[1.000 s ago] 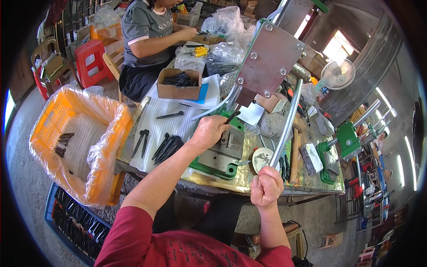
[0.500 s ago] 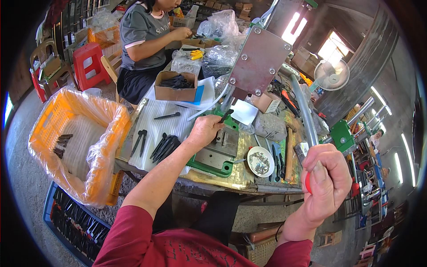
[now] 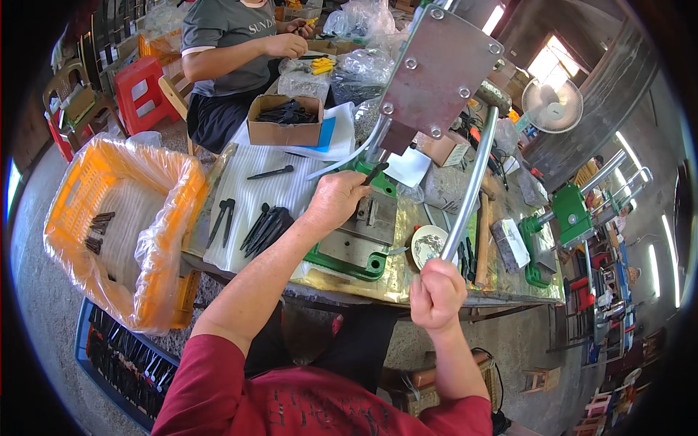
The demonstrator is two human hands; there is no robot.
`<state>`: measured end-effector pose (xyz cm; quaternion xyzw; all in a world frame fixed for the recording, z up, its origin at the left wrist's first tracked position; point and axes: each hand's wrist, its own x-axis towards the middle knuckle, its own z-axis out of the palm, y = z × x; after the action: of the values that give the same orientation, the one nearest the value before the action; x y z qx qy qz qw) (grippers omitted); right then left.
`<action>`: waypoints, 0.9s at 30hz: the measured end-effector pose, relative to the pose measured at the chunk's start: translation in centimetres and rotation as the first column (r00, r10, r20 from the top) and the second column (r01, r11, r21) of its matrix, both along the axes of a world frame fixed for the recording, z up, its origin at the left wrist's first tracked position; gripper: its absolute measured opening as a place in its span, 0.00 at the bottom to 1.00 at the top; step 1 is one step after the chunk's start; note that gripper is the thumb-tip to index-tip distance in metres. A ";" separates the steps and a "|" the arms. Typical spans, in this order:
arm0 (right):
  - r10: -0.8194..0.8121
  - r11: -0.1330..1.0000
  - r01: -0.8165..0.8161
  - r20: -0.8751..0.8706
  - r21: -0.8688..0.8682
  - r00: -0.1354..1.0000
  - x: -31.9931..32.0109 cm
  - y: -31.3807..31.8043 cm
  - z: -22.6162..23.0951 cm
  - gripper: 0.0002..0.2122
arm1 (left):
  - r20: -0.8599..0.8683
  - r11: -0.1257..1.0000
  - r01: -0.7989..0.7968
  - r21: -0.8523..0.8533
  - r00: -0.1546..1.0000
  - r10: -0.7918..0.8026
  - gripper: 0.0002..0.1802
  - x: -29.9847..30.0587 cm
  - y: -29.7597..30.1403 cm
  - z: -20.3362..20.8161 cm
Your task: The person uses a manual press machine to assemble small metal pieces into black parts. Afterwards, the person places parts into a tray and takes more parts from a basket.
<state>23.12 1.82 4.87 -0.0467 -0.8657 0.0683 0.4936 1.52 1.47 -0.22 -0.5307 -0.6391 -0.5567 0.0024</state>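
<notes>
My left hand (image 3: 338, 198) reaches onto a green-based lever press (image 3: 342, 263), its fingers closed on one end of a small black plastic part (image 3: 375, 173) under the press ram. What exactly the part is cannot be told. Wrapped around the lower end of the press's long steel lever (image 3: 472, 185) is my right hand (image 3: 438, 294), hiding the grip. Left of the press, a pile of similar black parts (image 3: 267, 229) lies on white foam sheeting (image 3: 240, 187), with a pair and a single one apart. A white dish (image 3: 420, 254) of tiny metal pieces stands right of the press, partly behind the lever.
An orange crate (image 3: 73, 211) lined with plastic stands at left, above a blue crate (image 3: 109, 392) of black parts. A cardboard box (image 3: 283, 134) of black pieces sits beyond the foam. A co-worker (image 3: 225, 54) handles a yellow piece. Another green press (image 3: 574, 211) and a fan (image 3: 552, 107) are at right.
My right hand has swung left and inward with the lever, which now slants across the dish. My left hand stays at the press with the black part. The co-worker's hands have moved apart.
</notes>
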 end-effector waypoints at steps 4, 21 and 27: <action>0.151 0.989 -0.151 0.014 -0.004 0.989 -0.7 0.9 -0.1 0.07 | 0.031 1.000 0.008 -0.005 0.999 -0.008 0.07 -0.2 0.1 -0.2; 0.157 0.830 -0.229 -0.180 -0.508 0.971 1.5 -4.6 10.8 0.15 | 0.404 0.997 0.031 -0.067 0.915 -0.001 0.06 -1.0 -0.2 0.1; 0.129 0.811 -0.211 -0.184 -0.546 0.974 1.7 -4.8 10.6 0.20 | 0.783 0.962 0.166 0.216 0.560 -0.273 0.09 -1.5 -2.6 0.4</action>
<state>24.82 -2.99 15.48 -0.1071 -0.7714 0.3670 0.5087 0.06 -1.16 0.19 -0.2953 -0.4653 -0.7685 -0.3252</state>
